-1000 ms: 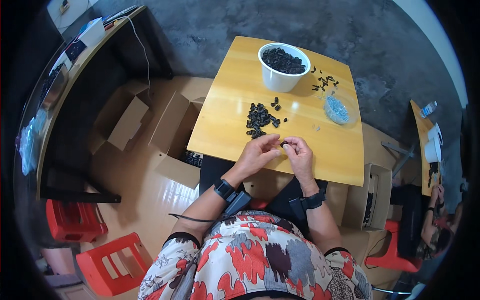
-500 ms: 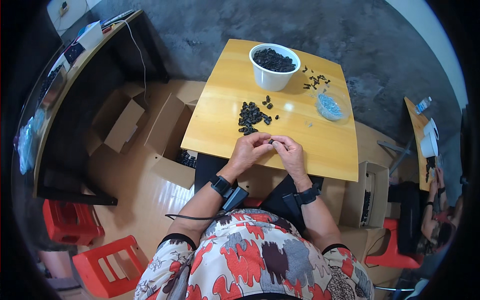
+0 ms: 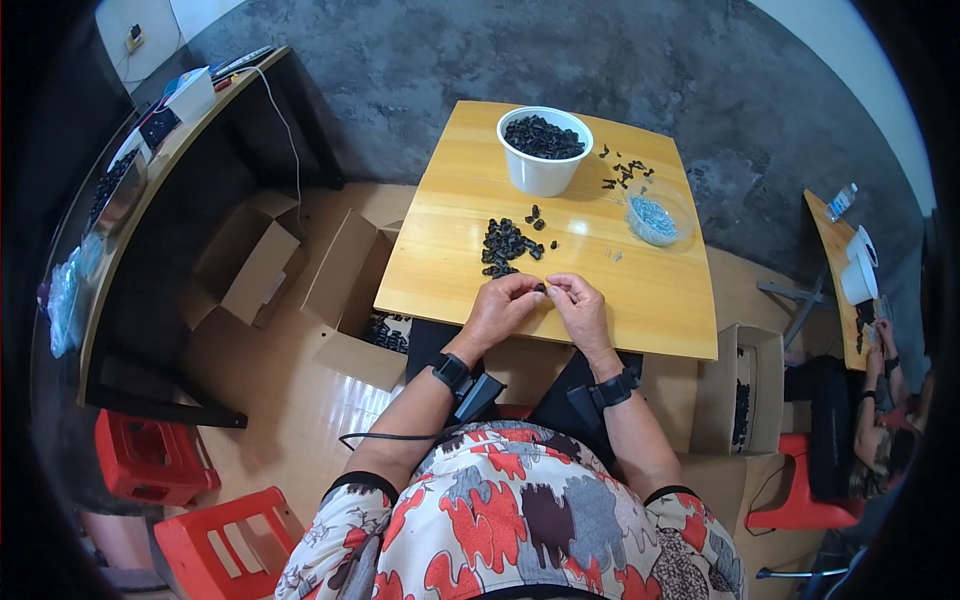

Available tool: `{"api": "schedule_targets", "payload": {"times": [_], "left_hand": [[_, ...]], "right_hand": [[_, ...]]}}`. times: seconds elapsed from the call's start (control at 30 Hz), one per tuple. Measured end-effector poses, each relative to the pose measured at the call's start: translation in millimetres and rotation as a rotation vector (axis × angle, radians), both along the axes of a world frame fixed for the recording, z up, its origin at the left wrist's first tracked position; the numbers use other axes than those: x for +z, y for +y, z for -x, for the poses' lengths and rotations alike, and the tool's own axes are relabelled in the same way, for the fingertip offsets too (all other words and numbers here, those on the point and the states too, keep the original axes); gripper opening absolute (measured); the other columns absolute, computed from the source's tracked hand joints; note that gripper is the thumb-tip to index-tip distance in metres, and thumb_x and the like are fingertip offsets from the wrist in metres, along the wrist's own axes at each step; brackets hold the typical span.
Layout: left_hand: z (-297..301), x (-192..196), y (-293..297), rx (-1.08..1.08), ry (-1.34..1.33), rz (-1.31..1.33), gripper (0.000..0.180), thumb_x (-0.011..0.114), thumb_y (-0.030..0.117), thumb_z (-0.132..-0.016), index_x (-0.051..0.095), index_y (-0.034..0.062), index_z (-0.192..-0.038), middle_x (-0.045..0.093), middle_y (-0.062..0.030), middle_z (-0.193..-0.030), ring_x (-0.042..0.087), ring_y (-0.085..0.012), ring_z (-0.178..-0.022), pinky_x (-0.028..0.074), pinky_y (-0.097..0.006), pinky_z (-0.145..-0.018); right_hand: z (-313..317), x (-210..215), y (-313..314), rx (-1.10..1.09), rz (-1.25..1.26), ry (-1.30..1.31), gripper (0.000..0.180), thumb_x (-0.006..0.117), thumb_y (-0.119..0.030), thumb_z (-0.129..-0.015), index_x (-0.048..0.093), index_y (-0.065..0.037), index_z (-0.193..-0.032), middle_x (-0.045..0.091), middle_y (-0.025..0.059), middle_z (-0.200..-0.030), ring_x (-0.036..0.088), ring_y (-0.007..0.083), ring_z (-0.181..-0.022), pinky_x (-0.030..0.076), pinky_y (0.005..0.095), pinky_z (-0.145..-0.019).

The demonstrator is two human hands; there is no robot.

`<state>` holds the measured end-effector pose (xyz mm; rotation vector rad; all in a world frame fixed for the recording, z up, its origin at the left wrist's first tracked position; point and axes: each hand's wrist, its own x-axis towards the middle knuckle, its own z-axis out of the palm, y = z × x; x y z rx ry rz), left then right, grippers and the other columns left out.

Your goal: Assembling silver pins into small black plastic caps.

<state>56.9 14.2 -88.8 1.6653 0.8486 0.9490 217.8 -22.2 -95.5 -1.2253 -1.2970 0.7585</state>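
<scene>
Close together over the near part of the yellow table (image 3: 640,310), both hands work on one small black part (image 3: 540,288). My left hand (image 3: 500,308) pinches it with thumb and fingertips. The fingertips of my right hand (image 3: 581,308) are closed at its other side; whether a second tiny piece sits in them is too small to tell. Just beyond my left hand lies a loose pile of small black parts (image 3: 507,245). A clear round tub (image 3: 660,218) of small pale-blue pieces stands to the right, and a white bucket (image 3: 542,177) full of black parts stands behind.
Slim dark pieces (image 3: 627,174) lie scattered at the table's far right. Open cardboard boxes (image 3: 345,270) stand on the floor at left, another box (image 3: 755,400) at right. Red stools (image 3: 225,540) are at lower left. A co-worker (image 3: 875,420) sits at another table at far right.
The view has shifted slightly, so the table sits a little lower in the picture. Both hands stay together at the small black part, with only slight finger movement.
</scene>
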Motion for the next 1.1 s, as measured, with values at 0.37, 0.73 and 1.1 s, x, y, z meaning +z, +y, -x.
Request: {"api": "schedule_targets", "payload": {"times": [0.37, 0.73, 1.1], "left_hand": [[5, -5, 1, -0.008, -0.097, 0.077, 0.011, 0.062, 0.01, -0.087, 0.061, 0.0018, -0.094, 0.06, 0.0039, -0.082, 0.053, -0.0033, -0.073, 0.046, -0.019, -0.066], [8, -4, -1, -0.042, -0.135, 0.106, 0.013, 0.062, 0.013, -0.087, 0.061, 0.0016, -0.093, 0.06, 0.0027, -0.081, 0.053, -0.0045, -0.074, 0.046, -0.021, -0.068], [10, 1, -1, -0.007, -0.154, 0.135, 0.018, 0.064, 0.015, -0.085, 0.063, 0.0008, -0.095, 0.064, -0.0002, -0.083, 0.056, -0.0059, -0.076, 0.047, -0.022, -0.07]], "right_hand": [[-21, 5, 8, -0.06, 0.157, -0.141, 0.02, 0.063, -0.01, -0.083, 0.063, 0.001, -0.099, 0.067, 0.0049, -0.084, 0.061, 0.0092, -0.071, 0.049, 0.0238, -0.067], [-98, 10, 36, -0.339, 0.047, -0.689, 0.02, 0.066, -0.012, -0.077, 0.062, -0.003, -0.094, 0.062, 0.0139, -0.083, 0.062, 0.0283, -0.078, 0.05, 0.038, -0.071], [-81, 14, 48, -0.41, 0.106, -0.963, 0.014, 0.063, -0.017, -0.079, 0.062, -0.007, -0.089, 0.061, 0.0144, -0.09, 0.06, 0.035, -0.082, 0.049, 0.0437, -0.071]]}}
